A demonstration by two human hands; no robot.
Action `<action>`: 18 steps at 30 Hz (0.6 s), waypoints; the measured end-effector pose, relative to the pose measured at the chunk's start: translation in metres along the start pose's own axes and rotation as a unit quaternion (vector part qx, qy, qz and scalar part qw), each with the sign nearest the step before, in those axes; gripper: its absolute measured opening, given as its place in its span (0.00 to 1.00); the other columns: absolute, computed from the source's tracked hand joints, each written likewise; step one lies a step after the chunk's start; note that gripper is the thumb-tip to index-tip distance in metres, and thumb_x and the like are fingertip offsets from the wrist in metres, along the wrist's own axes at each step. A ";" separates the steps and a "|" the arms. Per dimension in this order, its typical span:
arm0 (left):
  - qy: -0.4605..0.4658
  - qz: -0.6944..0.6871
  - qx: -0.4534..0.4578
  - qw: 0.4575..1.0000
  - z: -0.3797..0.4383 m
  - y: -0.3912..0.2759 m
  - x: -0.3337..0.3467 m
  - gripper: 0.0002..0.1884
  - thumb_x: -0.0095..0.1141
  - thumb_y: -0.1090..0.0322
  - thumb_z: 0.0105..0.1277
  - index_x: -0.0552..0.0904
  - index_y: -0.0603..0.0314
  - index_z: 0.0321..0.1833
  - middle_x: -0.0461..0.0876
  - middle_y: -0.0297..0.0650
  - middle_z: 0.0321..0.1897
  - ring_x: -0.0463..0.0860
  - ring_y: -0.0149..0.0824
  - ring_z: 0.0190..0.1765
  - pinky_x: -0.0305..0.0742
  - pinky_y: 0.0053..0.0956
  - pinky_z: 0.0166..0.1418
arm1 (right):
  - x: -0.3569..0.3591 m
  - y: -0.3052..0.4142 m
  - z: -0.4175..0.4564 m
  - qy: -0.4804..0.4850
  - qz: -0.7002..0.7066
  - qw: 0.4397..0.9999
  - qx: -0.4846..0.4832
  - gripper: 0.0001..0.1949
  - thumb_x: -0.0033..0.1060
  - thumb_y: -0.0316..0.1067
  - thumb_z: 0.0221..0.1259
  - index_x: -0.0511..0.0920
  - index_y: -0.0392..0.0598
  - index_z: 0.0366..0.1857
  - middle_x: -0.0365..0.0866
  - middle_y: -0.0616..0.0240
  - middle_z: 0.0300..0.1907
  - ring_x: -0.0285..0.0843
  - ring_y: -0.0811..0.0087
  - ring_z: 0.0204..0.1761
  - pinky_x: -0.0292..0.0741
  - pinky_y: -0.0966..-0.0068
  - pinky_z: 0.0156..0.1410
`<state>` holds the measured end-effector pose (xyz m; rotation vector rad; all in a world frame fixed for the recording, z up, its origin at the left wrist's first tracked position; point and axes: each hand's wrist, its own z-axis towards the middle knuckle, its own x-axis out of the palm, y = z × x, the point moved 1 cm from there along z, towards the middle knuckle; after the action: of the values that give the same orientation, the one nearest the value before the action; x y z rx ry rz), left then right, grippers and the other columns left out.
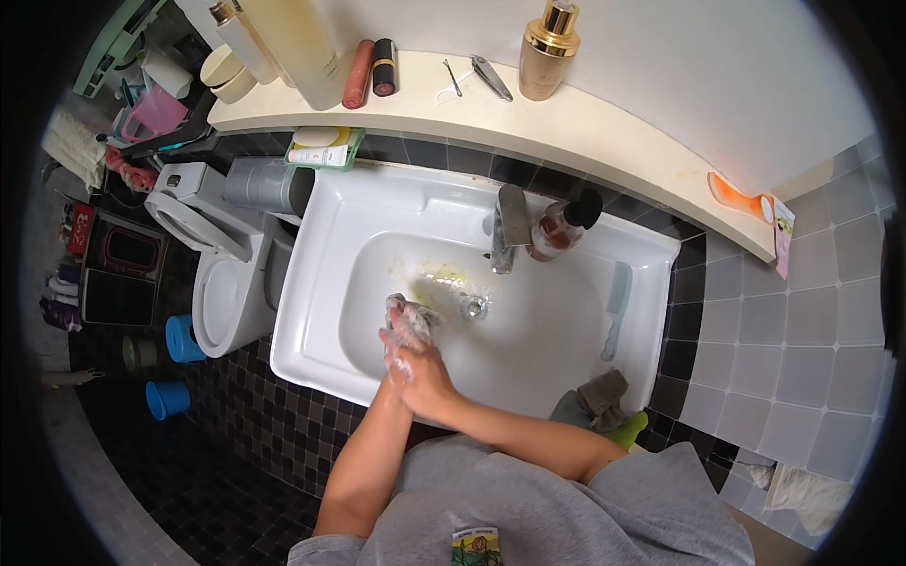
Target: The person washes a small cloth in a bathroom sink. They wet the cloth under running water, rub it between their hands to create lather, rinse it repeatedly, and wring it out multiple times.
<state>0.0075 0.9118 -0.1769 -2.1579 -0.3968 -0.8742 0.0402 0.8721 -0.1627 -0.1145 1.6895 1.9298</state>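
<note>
Over the left part of the white washbasin (pixel 538 339), both hands are pressed together around a small, dark grey cloth (pixel 423 311) covered in white lather. My right hand (pixel 423 371) lies on top, its foamy fingers across the cloth. Mostly hidden beneath it is my left hand (pixel 393 364), also lathered. Yellowish suds (pixel 447 272) lie in the bowl by the metal drain (pixel 474 307). Above the drain stands the metal faucet (pixel 502 240); I cannot make out any running water.
A pump bottle (pixel 555 230) stands right of the faucet. A pale comb (pixel 617 311) and grey cloths (pixel 594 403) lie along the basin's right side. Cosmetics line the cream ledge (pixel 425 117) behind. A toilet (pixel 223 297) and blue buckets (pixel 168 400) are at left.
</note>
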 end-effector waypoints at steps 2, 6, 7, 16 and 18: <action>-0.008 -0.030 -0.010 0.999 -0.002 -0.006 -0.001 0.20 0.38 0.60 0.78 0.67 0.59 0.68 0.73 0.40 0.63 0.74 0.35 0.62 0.71 0.28 0.64 | -0.004 -0.008 0.011 0.000 -0.017 1.000 -0.009 0.20 0.52 0.30 0.61 0.75 0.46 0.60 0.66 0.50 0.68 0.62 0.50 0.70 0.58 0.61 0.74; -0.055 -0.092 -0.067 0.992 -0.006 -0.012 -0.003 0.16 0.47 0.60 0.74 0.73 0.56 0.60 0.80 0.37 0.51 0.80 0.34 0.51 0.77 0.28 0.55 | -0.019 -0.061 0.046 0.035 0.188 0.944 0.269 0.19 0.49 0.39 0.68 0.76 0.44 0.59 0.73 0.54 0.63 0.69 0.56 0.65 0.64 0.68 0.70; -0.047 -0.083 -0.065 0.993 -0.008 -0.018 0.006 0.16 0.48 0.61 0.74 0.72 0.56 0.61 0.79 0.38 0.52 0.79 0.34 0.54 0.76 0.29 0.58 | -0.030 -0.060 0.047 0.089 0.350 0.860 0.361 0.21 0.46 0.43 0.72 0.74 0.42 0.60 0.72 0.57 0.64 0.68 0.58 0.66 0.63 0.68 0.71; 0.015 -0.067 -0.161 0.985 -0.019 -0.034 0.008 0.23 0.54 0.59 0.67 0.71 0.58 0.63 0.81 0.41 0.52 0.82 0.42 0.53 0.80 0.35 0.55 | -0.055 -0.057 0.039 0.049 0.736 0.537 0.411 0.26 0.53 0.51 0.69 0.67 0.48 0.65 0.77 0.64 0.54 0.78 0.66 0.53 0.76 0.65 0.61; 0.029 -0.080 -0.179 0.980 -0.018 -0.026 -0.002 0.24 0.53 0.56 0.69 0.70 0.59 0.65 0.79 0.43 0.55 0.80 0.43 0.56 0.78 0.37 0.59 | -0.053 -0.057 0.052 0.033 0.681 0.631 0.369 0.23 0.57 0.45 0.68 0.69 0.47 0.62 0.77 0.65 0.51 0.78 0.69 0.51 0.78 0.68 0.57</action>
<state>-0.0157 0.9157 -0.1555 -2.4460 -0.4118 -1.1695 0.1265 0.9039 -0.1805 1.9323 2.8095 1.6514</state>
